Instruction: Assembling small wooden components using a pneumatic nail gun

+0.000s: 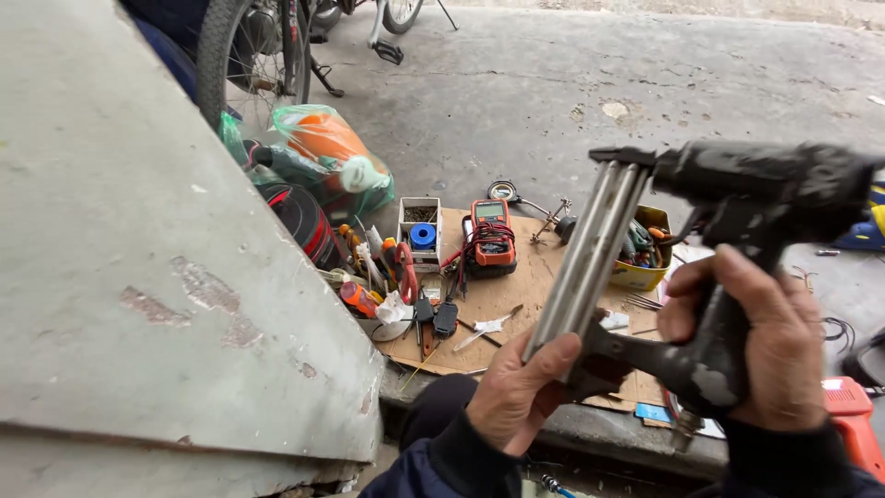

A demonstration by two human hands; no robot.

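Nail gun (737,198) gripped by right hand (770,346), left hand (516,392) at its magazine (590,254)

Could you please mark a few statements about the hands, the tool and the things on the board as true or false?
1. The right hand grips the handle of the nail gun. True.
2. The left hand holds the lower end of the gun's metal magazine. True.
3. The multimeter lies on the bare concrete. False: it sits on the cardboard.
4. A blue spool sits in a small white box. True.
5. The plastic bag by the bicycle wheel is red. False: it is green with orange inside.
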